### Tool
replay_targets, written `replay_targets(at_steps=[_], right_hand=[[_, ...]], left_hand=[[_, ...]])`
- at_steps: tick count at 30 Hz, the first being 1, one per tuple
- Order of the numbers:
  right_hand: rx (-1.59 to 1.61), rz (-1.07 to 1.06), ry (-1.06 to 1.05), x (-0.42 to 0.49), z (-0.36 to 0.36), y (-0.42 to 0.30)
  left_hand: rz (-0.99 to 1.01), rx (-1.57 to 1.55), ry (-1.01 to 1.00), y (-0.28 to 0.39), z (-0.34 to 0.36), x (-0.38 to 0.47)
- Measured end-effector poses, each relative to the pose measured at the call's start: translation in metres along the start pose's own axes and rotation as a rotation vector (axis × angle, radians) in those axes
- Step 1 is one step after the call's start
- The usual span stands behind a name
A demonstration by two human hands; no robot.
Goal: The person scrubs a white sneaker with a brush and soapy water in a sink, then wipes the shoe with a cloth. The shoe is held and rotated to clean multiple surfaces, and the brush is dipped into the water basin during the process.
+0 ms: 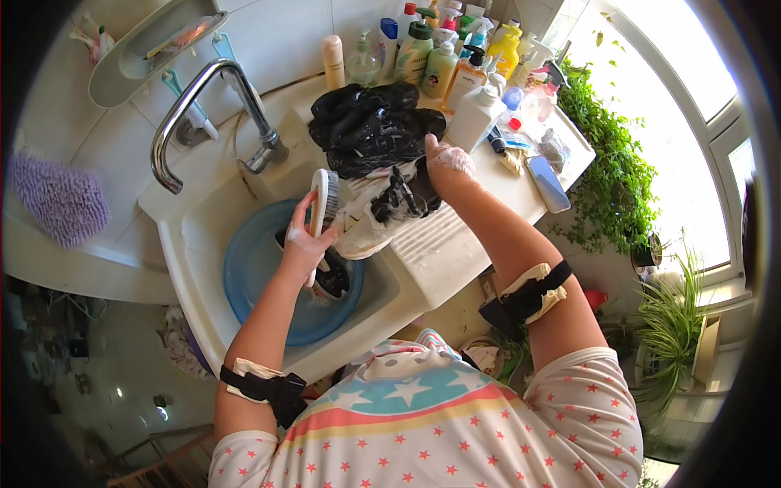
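My left hand (306, 239) grips a white scrub brush (320, 213) with grey bristles, held upright beside the toe of a soapy white and black shoe (369, 222). The shoe lies over the edge of the ribbed washboard, its toe above the basin. At the shoe's ankle end, my foamy right hand (450, 163) holds it; most of those fingers are hidden. Behind it sits a wet black bundle (378, 125) with suds, its kind unclear. Below my left hand, another black and white shoe (332, 274) lies in water in a blue plastic basin (238, 305), inside the sink.
A chrome faucet (210, 79) arches over the sink (195, 262) at the left. Many bottles, among them a white pump bottle (476, 119), crowd the back ledge. A phone (548, 183) lies near the ledge's right edge, beside trailing green plants (616, 165).
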State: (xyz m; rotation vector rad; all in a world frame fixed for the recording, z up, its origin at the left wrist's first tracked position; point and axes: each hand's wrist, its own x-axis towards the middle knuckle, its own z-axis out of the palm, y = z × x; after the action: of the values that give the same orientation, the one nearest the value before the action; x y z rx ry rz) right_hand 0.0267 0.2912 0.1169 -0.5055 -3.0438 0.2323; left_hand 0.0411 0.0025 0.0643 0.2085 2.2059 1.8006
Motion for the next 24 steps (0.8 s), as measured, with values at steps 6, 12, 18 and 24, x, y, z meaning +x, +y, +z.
replay_targets(at_steps=[6, 12, 18, 24], right_hand=[[0.026, 0.181, -0.190, 0.015, -0.003, 0.001], [0.220, -0.091, -0.004, -0.039, -0.004, 0.038], [0.538, 0.138, 0.082, -0.088, 0.027, 0.047], [0.581, -0.025, 0.016, -0.121, 0.017, 0.025]], left_hand=[[-0.008, -0.031, 0.103, -0.004, 0.008, -0.006], [0.157, -0.158, 0.222, -0.001, 0.023, -0.006], [0.656, 0.123, 0.182, 0.070, 0.012, 0.040], [0.821, 0.429, -0.245, 0.170, 0.017, 0.078]])
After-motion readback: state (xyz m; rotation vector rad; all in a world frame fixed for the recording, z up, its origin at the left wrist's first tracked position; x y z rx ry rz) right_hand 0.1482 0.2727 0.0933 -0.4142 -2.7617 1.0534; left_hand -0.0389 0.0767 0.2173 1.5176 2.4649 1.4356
